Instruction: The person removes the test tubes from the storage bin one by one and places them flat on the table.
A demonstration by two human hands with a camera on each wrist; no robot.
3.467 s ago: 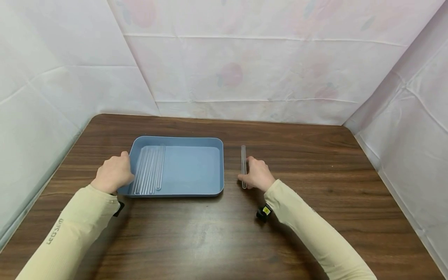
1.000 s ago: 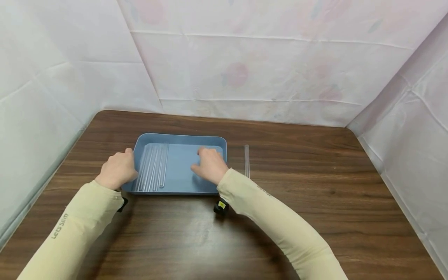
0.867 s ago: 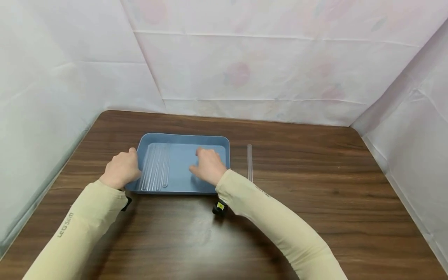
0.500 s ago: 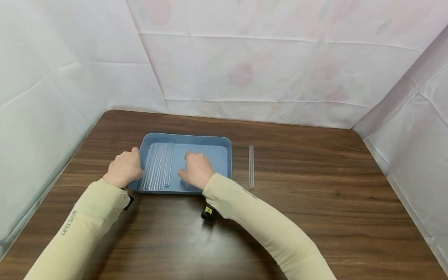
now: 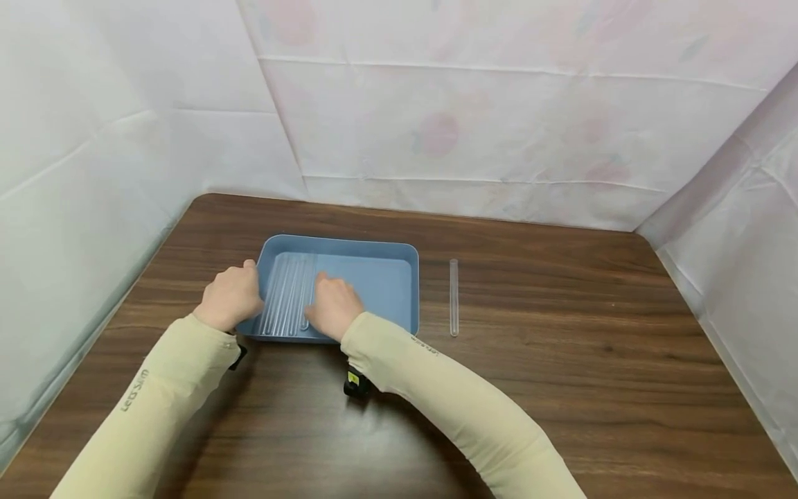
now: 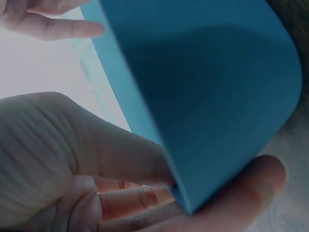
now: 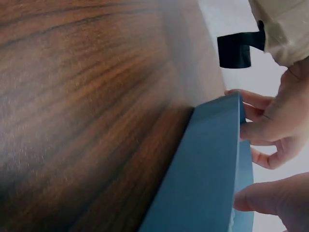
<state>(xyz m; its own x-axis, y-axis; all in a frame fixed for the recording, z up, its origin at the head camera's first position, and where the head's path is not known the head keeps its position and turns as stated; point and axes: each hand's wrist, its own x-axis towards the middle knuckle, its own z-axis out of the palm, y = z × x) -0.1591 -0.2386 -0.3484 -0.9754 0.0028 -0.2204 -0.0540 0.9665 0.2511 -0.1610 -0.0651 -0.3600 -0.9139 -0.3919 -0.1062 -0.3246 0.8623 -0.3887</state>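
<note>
My left hand (image 5: 229, 296) grips the left side of a blue rectangular tray (image 5: 383, 291), thumb inside the wall and fingers outside, as the left wrist view shows. Several clear test tubes (image 5: 283, 294) lie side by side in the tray's left part. Over the tray floor, my right hand (image 5: 334, 307) is at the rightmost of these tubes, its thumb overlapping the tube's near end; the hand's underside is hidden from above. In the right wrist view its thumb (image 7: 263, 197) reaches straight past the tray wall. Another test tube (image 5: 454, 298) lies on the table right of the tray.
The dark wood table (image 5: 592, 333) extends to the right and in front of the tray. White patterned cloth (image 5: 474, 125) hangs behind and along both sides. A small black wrist camera (image 5: 357, 382) sits under the right wrist.
My right hand has let go of the test tube on the table and moved left over the tray to the tubes. My left hand keeps its grip on the tray; the view has shifted slightly.
</note>
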